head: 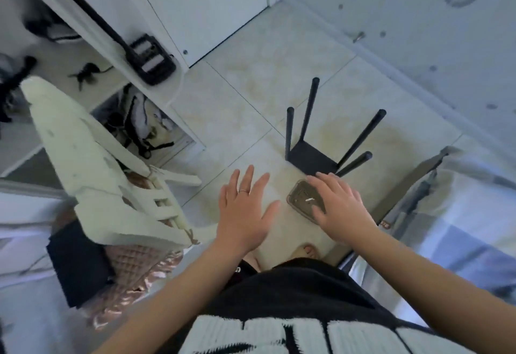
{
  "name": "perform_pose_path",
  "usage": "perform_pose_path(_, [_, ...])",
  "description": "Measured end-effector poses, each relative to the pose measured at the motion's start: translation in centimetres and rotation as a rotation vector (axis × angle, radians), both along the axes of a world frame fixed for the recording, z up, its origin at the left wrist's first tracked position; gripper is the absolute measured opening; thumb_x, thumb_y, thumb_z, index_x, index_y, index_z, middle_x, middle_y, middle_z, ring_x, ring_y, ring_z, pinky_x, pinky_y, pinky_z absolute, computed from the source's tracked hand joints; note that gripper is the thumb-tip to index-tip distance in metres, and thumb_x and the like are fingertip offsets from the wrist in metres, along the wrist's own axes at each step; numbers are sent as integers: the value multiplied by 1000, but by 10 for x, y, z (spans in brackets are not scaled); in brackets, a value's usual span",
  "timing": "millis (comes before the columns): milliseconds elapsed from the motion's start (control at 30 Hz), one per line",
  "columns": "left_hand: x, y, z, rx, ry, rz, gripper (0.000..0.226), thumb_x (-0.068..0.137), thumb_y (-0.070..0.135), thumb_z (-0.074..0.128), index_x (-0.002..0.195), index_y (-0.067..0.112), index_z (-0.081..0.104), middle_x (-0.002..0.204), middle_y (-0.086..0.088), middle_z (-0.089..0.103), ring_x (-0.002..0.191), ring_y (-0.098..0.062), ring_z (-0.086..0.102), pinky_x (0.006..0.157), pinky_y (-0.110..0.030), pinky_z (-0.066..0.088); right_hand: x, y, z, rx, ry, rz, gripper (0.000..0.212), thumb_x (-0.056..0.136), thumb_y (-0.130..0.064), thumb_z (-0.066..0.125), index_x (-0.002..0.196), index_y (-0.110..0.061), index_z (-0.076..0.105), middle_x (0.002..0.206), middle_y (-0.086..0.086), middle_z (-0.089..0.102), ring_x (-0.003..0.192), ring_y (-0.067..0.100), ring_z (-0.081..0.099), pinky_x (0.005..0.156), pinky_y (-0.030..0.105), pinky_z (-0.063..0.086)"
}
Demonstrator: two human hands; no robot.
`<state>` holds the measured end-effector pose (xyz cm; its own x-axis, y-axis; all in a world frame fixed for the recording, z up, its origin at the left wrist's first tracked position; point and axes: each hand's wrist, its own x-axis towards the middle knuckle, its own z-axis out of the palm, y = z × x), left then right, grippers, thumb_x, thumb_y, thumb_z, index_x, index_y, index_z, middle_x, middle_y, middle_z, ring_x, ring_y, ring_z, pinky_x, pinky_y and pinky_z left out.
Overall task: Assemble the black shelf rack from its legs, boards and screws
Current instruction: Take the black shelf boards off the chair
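Looking down on the black shelf rack, set upside down on the floor straight ahead of the right hand, just past its fingertips. Resting on its board, with four legs pointing up and leaning away from the hands, long axes near upright. Nearer to the right hand than to the left hand, and well apart from the latter. Gripping nothing in either: palms down, fingers straight and spread, forearms reaching forward side by side. Overlapping a small clear container with the right hand's fingers; cannot tell whether touching it or hovering above it. Probably calls for a short forward reach by the right hand to the near edge of the board or a near leg. Off beyond the left hand, a white plastic chair.
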<state>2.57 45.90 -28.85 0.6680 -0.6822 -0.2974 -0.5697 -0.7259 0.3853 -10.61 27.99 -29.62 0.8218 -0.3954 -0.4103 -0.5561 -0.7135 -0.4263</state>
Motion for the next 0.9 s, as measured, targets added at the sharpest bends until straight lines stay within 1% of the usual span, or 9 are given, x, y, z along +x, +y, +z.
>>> perform_pose_path(133, [17, 24, 40, -75, -102, 88, 65, 95, 63, 32, 155, 41, 19, 168, 8, 0, 152, -16, -15, 122, -50, -2, 26, 12, 41, -86, -98, 125, 67, 103, -36, 48, 161, -33, 15, 167, -10, 16, 155, 16, 5, 125, 39, 5])
perform_pose_path(233, [37, 48, 67, -159, -194, 162, 67, 94, 66, 30, 155, 41, 21, 168, 9, 1, 152, -15, -15, 120, -46, -5, 55, 32, 70, -144, -191, 234, 67, 102, -37, 48, 160, -33, 17, 167, -10, 17, 155, 15, 5, 124, 36, 3])
perform_pose_path(333, [57, 79, 92, -231, -301, 227, 68, 93, 68, 27, 155, 39, 24, 168, 8, 7, 154, -19, -10, 122, -50, 2, 89, 64, 100, -160, -310, 319, 64, 101, -32, 53, 159, -30, 26, 166, -8, 24, 155, 17, 13, 123, 34, 4])
perform_pose_path(400, [71, 108, 105, -276, -364, 277, 66, 94, 67, 30, 154, 38, 27, 167, 6, 12, 155, -21, -6, 123, -52, 6, 113, 92, 118, -179, -386, 365, 64, 100, -30, 57, 158, -29, 30, 165, -7, 27, 155, 17, 16, 120, 30, 2])
perform_pose_path(433, [77, 124, 110, -298, -396, 301, 65, 95, 65, 32, 154, 37, 28, 167, 6, 14, 155, -22, -4, 122, -52, 6, 125, 108, 127, -183, -427, 391, 64, 99, -28, 59, 157, -28, 32, 164, -7, 30, 154, 17, 19, 120, 30, 3])
perform_pose_path(567, [100, 199, 121, -345, -471, 391, 64, 96, 61, 38, 154, 35, 30, 167, 4, 15, 155, -24, -1, 122, -54, 7, 165, 179, 156, -148, -583, 511, 62, 95, -21, 65, 153, -21, 42, 159, -2, 39, 151, 21, 28, 120, 37, 19])
perform_pose_path(633, [109, 236, 121, -344, -481, 441, 63, 96, 59, 39, 153, 34, 31, 167, 5, 15, 155, -24, 1, 122, -54, 8, 180, 217, 165, -141, -621, 581, 60, 95, -20, 65, 151, -18, 44, 157, 1, 42, 149, 23, 32, 119, 41, 24])
perform_pose_path(733, [126, 300, 110, -298, -464, 531, 64, 96, 59, 39, 154, 35, 29, 167, 3, 16, 155, -23, 0, 122, -54, 9, 206, 282, 168, -109, -644, 677, 58, 93, -24, 60, 149, -17, 47, 155, 1, 44, 147, 24, 34, 118, 41, 27])
perform_pose_path(900, [139, 386, 74, -210, -340, 622, 66, 94, 62, 33, 154, 34, 30, 167, 1, 17, 154, -24, 2, 121, -53, 7, 240, 368, 146, -53, -590, 754, 60, 91, -22, 60, 149, -16, 48, 155, 0, 44, 148, 22, 34, 118, 43, 27])
